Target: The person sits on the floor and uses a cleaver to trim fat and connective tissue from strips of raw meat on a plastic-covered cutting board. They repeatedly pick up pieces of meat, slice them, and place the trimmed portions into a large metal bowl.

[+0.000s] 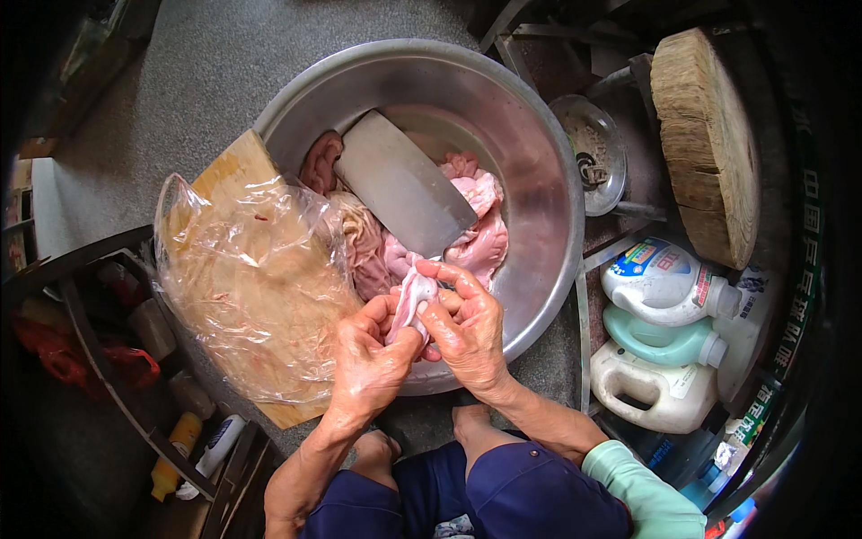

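Left hand (pixel 370 357) and right hand (pixel 465 334) are pinching one pink meat strip (pixel 415 292) between them, its long axis pointing forward; beyond the hands, one cleaver (pixel 404 184) is lying in one basin (pixel 540 180).

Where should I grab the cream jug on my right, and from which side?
Probably by the handle, coming from the basin side: the cream jug has its open hole toward that end, so fingers could likely hook through. Your right hand is nearer, but it and your left hand hold the pale meat.
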`<move>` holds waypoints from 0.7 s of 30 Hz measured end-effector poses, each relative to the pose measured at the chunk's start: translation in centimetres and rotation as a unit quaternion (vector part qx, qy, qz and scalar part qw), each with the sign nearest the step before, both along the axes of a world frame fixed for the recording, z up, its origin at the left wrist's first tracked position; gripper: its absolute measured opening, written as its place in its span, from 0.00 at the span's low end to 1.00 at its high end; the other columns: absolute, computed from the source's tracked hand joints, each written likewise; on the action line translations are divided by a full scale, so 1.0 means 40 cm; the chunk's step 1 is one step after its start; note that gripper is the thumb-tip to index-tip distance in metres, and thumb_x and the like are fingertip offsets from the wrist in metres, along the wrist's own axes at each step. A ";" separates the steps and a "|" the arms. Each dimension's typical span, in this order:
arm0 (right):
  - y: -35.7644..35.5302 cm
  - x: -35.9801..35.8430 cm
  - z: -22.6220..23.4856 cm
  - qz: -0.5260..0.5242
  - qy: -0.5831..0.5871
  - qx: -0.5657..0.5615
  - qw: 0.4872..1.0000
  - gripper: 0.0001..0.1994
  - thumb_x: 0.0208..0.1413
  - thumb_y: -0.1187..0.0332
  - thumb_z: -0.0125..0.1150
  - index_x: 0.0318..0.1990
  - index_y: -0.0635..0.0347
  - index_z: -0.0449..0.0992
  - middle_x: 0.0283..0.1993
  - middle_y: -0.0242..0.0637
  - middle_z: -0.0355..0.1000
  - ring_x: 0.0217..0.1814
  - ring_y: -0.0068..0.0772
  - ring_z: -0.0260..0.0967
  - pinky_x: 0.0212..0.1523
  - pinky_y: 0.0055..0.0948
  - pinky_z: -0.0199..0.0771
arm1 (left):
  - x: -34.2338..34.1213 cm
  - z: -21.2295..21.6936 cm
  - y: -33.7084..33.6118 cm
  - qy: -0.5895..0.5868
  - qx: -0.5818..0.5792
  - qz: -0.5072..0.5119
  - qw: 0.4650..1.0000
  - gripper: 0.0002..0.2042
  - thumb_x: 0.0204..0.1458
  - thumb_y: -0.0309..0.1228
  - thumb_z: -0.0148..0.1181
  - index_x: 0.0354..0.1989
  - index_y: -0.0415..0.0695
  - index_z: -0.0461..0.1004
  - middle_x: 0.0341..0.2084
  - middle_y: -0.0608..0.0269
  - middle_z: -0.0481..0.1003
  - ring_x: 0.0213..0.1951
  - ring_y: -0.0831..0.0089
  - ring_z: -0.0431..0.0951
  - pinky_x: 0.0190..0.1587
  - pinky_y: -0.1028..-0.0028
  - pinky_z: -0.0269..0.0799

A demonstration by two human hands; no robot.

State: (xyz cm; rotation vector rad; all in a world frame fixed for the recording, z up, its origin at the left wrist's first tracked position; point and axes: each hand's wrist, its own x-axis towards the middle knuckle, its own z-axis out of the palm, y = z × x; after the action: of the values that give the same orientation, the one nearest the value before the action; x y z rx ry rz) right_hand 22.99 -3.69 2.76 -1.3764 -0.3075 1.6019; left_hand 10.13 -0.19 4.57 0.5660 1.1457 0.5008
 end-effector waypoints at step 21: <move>-0.011 -0.004 -0.057 -0.085 0.170 -0.021 0.981 0.23 0.58 0.77 0.59 0.61 0.70 0.64 0.46 0.50 0.76 0.47 0.35 0.78 0.53 0.34 0.77 | 0.015 -0.056 -0.064 0.097 0.150 -0.019 0.984 0.08 0.59 0.22 0.49 0.31 0.40 0.76 0.18 0.78 0.66 0.19 0.89 0.61 0.20 0.82 0.55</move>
State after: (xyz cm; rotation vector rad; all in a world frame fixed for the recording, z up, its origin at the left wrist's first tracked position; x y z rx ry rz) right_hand 22.83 -4.14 0.46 -1.1014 0.0485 1.6708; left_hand 10.74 -2.76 2.34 0.9131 1.2504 0.6008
